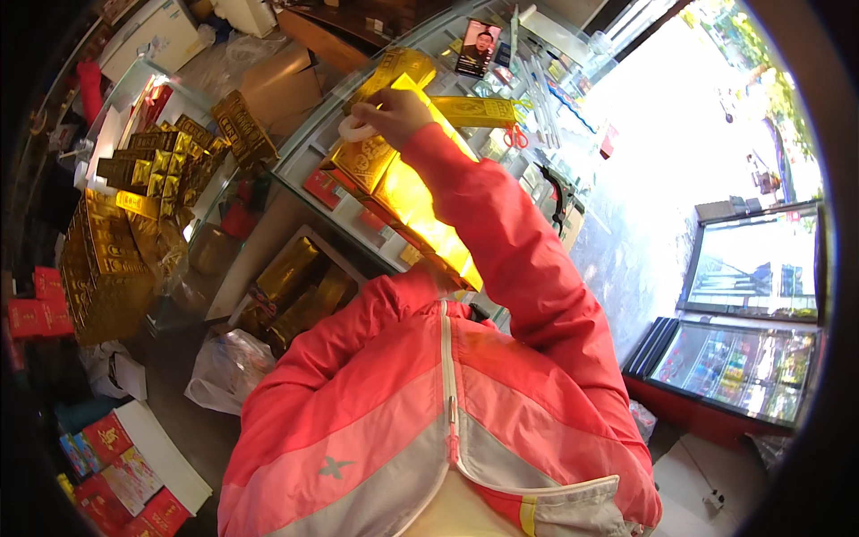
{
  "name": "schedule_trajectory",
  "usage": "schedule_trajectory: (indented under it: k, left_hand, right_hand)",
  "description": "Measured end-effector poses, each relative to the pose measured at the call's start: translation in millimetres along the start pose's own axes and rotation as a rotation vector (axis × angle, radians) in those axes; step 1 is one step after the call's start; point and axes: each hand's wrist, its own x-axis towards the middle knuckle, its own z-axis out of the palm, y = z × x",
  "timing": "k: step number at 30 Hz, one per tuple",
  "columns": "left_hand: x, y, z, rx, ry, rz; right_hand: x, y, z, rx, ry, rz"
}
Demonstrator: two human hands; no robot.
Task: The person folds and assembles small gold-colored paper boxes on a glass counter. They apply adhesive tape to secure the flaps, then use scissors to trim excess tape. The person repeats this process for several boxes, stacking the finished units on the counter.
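A long shiny gold box (380, 183) lies slantwise in front of me over the glass counter, its near end close to my chest. At its far end, my right hand (394, 116) has its fingers closed on a whitish, see-through roll of tape (356, 131). My right forearm crosses above the box. My left sleeve (407, 288) reaches the near end of the box; the left hand itself is hidden there. Past the right hand lie a gold piece (394, 72) and a flat gold strip (472, 112). Red-handled scissors (515, 137) rest beside the strip.
A phone (477, 49) showing a picture stands at the counter's far side. Black pliers-like tool (561, 199) lies to the right. Gold boxes (103, 237) are stacked at left. Below the counter are a carton of gold packages (300, 295) and a plastic bag (228, 369).
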Motion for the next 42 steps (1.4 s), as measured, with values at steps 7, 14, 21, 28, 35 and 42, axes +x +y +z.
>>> schedule_trajectory:
  k: [7,14,21,28,35,42]
  left_hand:
    - [-21,-22,10,-0.122,0.150,-0.093]
    - [-108,-1,19,0.763,0.146,0.239]
    - [-103,68,61,2.035,1.105,0.981]
    - [-82,67,26,2.254,1.138,0.872]
    - [-80,66,27,2.206,1.155,0.855]
    - [-77,66,24,2.158,1.156,0.949]
  right_hand:
    - [32,81,82,-0.125,-0.256,0.263]
    - [65,139,129,-0.313,-0.322,0.520]
    - [80,129,125,-0.689,-0.537,0.302]
    - [130,109,158,-1.324,-0.922,-0.344]
    - [147,127,193,-1.484,-1.158,-0.517]
    - [81,68,109,-0.720,-0.892,-0.026]
